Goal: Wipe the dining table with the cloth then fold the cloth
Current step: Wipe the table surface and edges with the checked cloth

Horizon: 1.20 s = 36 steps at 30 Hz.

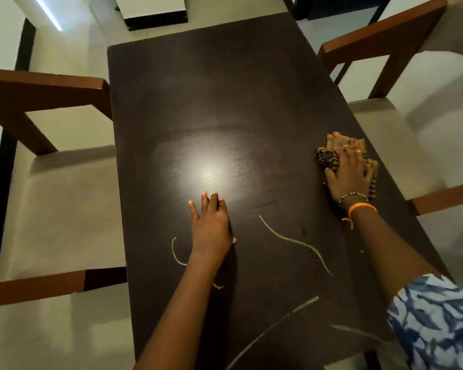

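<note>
A dark brown dining table fills the middle of the view. My right hand presses a bunched tan and dark striped cloth flat onto the table near its right edge. The cloth sticks out past my fingers at the far side and to the right. My left hand lies palm down on the table nearer the middle, fingers straight and slightly apart, holding nothing. Pale curved smear lines mark the table surface between and below my hands.
Wooden chairs stand on both sides: one chair at the left, another at the far right, and a chair rail close by the right table edge. A bright light reflection lies mid-table. The floor is pale.
</note>
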Tool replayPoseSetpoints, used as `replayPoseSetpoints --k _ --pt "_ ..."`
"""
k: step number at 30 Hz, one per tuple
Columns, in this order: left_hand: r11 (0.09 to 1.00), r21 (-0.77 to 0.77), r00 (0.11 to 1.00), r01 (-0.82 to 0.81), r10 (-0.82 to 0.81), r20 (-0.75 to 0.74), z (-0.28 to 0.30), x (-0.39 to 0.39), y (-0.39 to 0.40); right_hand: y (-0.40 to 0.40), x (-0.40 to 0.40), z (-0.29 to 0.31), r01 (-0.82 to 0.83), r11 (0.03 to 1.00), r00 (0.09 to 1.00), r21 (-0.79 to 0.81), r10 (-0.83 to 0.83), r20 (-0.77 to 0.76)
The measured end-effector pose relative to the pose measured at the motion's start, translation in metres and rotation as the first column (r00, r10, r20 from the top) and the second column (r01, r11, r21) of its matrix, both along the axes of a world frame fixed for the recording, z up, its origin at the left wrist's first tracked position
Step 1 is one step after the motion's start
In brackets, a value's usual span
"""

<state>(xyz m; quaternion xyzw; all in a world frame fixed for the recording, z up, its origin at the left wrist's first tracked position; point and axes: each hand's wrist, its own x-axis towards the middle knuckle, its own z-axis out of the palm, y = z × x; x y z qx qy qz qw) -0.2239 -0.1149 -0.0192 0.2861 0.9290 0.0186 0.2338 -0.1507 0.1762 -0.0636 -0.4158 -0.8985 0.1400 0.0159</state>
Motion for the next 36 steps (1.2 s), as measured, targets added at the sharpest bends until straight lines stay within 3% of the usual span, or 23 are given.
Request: replayPoseSetpoints --k 4,9,11,13,19,24,36 --pt "0.999 -0.052 1.000 -0.008 0.008 0.004 0.003 0.003 0.005 -0.047 -0.023 0.001 -0.003 1.000 1.000 0.003 0.003 -0.022" --pt "0.988 -0.088 0.992 -0.125 0.123 -0.029 0.008 0.008 0.022 -0.131 -0.059 -0.001 -0.400 0.915 0.916 -0.043 0.398 -0.053" --pt "0.984 -0.063 0.985 -0.166 0.163 -0.050 0.010 0.011 0.036 -0.138 -0.058 -0.002 -0.563 0.826 0.826 -0.014 0.561 -0.057" --pt "0.988 -0.039 0.988 -0.149 0.147 -0.050 0.011 0.014 0.055 -0.115 -0.051 -0.001 -0.618 0.786 0.785 0.005 0.617 -0.054" --pt "0.999 0.015 0.999 -0.038 0.038 0.006 0.016 0.029 0.125 0.006 -0.008 -0.008 -0.412 0.911 0.910 0.027 0.413 -0.040" --pt "1.000 -0.028 1.000 -0.002 0.003 0.009 0.011 0.043 0.158 0.070 0.013 -0.006 -0.183 0.981 0.982 0.070 0.186 -0.035" --pt "0.984 -0.173 0.999 -0.045 0.046 0.001 0.004 0.058 0.175 0.131 -0.089 -0.003 -0.300 0.954 0.953 -0.005 0.300 -0.050"
